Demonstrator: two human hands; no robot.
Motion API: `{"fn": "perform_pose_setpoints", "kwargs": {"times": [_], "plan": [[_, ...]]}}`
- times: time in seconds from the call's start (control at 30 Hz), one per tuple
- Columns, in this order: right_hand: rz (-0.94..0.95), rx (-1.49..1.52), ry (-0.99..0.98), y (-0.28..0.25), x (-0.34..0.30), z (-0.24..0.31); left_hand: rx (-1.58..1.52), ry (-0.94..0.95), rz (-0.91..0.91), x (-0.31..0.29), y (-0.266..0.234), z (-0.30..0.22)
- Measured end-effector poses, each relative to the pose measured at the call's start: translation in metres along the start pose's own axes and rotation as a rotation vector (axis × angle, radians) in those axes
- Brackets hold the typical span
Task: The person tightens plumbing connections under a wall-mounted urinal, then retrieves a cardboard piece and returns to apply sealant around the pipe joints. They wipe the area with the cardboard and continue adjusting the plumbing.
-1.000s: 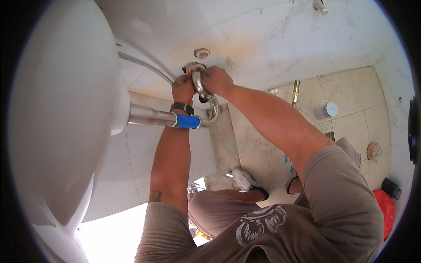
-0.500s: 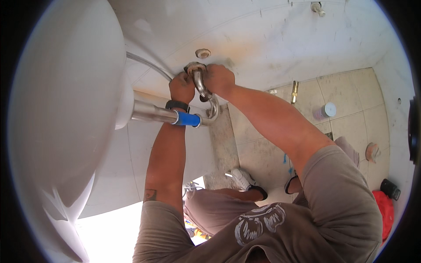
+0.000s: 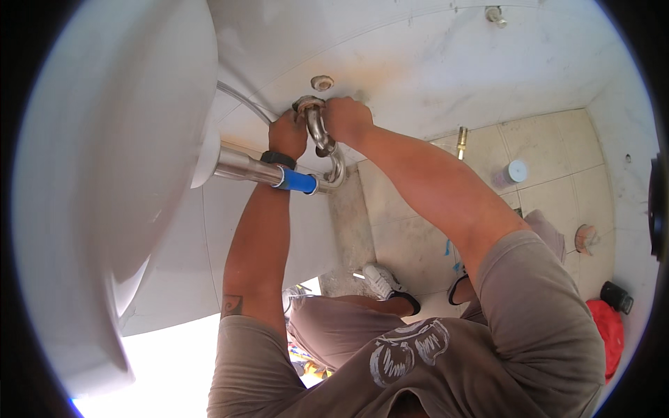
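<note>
A curved chrome drain pipe [image 3: 317, 132] runs from under the white sink [image 3: 132, 160] to the wall. Around its wall end sits a stained collar [image 3: 309, 102]. My left hand [image 3: 287, 134], below a dark wristband, is closed at the left side of the collar, its fingertips partly hidden behind the pipe. My right hand [image 3: 347, 120] is curled against the pipe from the right, near the collar, with its fingers turned out of sight. A blue sleeve [image 3: 298, 182] covers a stretch of pipe that crosses above my left forearm.
A capped hole [image 3: 322, 83] is just above the collar; a stub fitting [image 3: 495, 17] juts from the wall at upper right. A grey hose [image 3: 244, 97] runs behind the sink. On the tiled floor are a brass fitting [image 3: 462, 139], a white-lidded can [image 3: 516, 171] and a red cloth [image 3: 605, 334].
The view has shifted slightly, so the sink reaches a little farther right. Both hands keep their places at the pipe's wall end.
</note>
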State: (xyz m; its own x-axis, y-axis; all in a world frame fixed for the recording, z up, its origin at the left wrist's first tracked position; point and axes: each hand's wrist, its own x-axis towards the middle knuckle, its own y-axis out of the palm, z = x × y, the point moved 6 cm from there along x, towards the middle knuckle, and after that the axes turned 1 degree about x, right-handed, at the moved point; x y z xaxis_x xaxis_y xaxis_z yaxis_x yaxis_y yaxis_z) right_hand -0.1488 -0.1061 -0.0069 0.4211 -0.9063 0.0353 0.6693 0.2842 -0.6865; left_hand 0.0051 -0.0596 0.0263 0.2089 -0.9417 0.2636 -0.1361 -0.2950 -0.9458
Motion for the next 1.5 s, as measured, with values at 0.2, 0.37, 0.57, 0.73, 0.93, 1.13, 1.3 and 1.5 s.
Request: {"fn": "perform_pose_setpoints", "kwargs": {"times": [0.2,0.37,0.57,0.73,0.93,1.13,1.3,1.5], "plan": [[0.287,-0.324,-0.355,-0.001,-0.063,-0.075,-1.079,-0.388,0.424,-0.062,0.009,0.038],[0.439,-0.080,0.133,-0.024,-0.166,-0.151,-1.146,-0.636,0.345,-0.175,-0.019,0.062],[0.401,0.753,0.414,-0.022,-0.238,-0.133,-1.006,-0.598,0.323,-0.275,-0.068,0.029],[0.351,1.186,0.284,0.006,-0.272,-0.076,-1.075,-0.314,0.170,-0.322,-0.054,-0.112],[0.407,1.397,0.187,-0.004,-0.343,0.011,-1.058,-0.320,-0.209,-0.348,-0.049,-0.194],[0.558,1.132,-0.311,-0.047,-0.403,0.078,-1.577,-0.427,-0.391,-0.343,-0.072,-0.161],[0.169,0.505,-0.585,-0.065,-0.397,0.076,-2.202,-0.445,-0.009,-0.338,-0.084,-0.197],[-0.037,0.411,-0.211,-0.102,-0.295,0.028,-2.159,-0.161,0.490,-0.352,-0.092,-0.231]]}}
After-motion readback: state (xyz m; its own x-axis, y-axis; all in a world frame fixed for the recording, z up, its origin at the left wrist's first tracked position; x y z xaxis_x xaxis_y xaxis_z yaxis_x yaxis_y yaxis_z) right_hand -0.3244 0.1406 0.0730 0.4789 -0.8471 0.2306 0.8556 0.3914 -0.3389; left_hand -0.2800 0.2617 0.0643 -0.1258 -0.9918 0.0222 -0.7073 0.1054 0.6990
